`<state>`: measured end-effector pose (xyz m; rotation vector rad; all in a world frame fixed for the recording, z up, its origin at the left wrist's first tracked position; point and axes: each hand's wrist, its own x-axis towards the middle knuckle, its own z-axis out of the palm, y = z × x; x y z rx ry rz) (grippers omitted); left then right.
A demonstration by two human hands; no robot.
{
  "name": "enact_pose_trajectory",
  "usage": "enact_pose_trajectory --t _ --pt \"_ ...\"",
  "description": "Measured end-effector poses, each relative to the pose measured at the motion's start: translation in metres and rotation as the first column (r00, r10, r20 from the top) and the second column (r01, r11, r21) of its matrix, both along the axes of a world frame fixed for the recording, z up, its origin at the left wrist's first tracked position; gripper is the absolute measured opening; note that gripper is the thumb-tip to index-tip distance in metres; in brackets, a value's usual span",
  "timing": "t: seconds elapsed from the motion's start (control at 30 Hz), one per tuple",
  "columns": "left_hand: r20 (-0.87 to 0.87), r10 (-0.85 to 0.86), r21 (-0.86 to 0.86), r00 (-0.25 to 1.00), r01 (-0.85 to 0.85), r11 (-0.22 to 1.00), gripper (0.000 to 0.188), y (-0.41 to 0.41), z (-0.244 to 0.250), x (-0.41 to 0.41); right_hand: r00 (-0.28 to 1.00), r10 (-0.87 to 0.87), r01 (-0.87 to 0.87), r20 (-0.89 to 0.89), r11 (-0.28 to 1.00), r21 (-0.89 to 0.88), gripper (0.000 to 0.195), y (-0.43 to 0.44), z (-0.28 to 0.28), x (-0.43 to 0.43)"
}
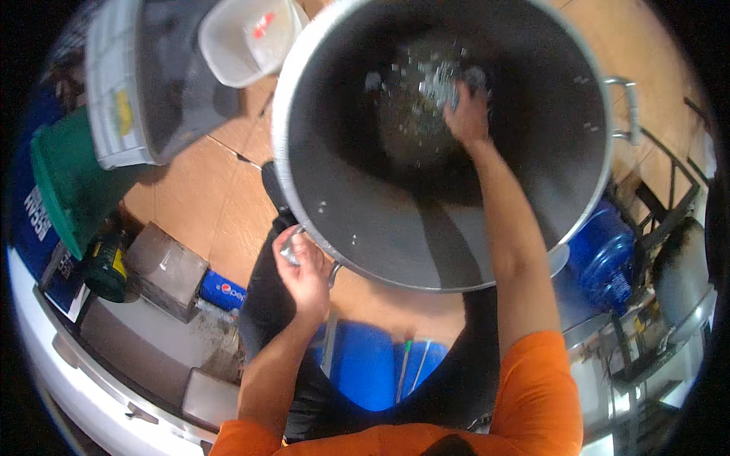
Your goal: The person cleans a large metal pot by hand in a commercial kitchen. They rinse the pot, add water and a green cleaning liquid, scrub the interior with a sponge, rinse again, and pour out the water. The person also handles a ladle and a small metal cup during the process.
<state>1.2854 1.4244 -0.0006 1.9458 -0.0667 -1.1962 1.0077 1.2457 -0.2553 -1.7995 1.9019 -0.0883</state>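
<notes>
A large, deep metal pot (370, 228) is tipped so that its mouth faces me. My left hand (305, 271) is closed around the metal loop handle (292, 251) on its near left rim. Inside the pot, my right hand (470, 114) reaches down toward the bottom. Shiny, silvery bits and splashes (436, 82) show beside its fingers; blur hides whether the fingers hold anything. Wet-looking light glints over the pot's bottom. A second loop handle (627, 111) sticks out from the right rim.
Orange-brown floor tiles (188, 194) lie around the pot. To the left are a white plastic tub (228, 45), a grey crate (171, 74), a green bin (85, 176) and a metal box (165, 268). On the right sit a blue water jug (604, 256) and a wok (681, 279).
</notes>
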Motion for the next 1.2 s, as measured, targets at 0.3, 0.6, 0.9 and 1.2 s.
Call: enact_pose_trajectory --t 0.3,0.6,0.9,1.2 --pt "0.142 0.134 0.157 0.981 -0.156 0.975 0.055 -0.003 -0.008 0.006 0.969 0.245 -0.244 -0.024 0.944 -0.221 0.047 0.012 -0.097 0.124" --pt "0.056 0.060 0.047 0.997 -0.063 0.997 0.060 -0.011 -0.007 0.006 0.771 0.561 -0.502 0.301 0.245 0.829 0.053 0.120 -0.010 -0.004" --pt "-0.074 0.145 0.076 0.987 -0.139 0.987 0.058 -0.013 -0.003 -0.001 0.839 0.544 -0.361 0.031 0.512 0.780 0.043 0.160 -0.022 0.076" --pt "-0.092 0.121 0.094 0.988 -0.112 0.989 0.049 0.005 0.000 0.005 0.902 0.431 -0.347 0.025 0.688 0.637 0.059 0.143 -0.041 -0.002"
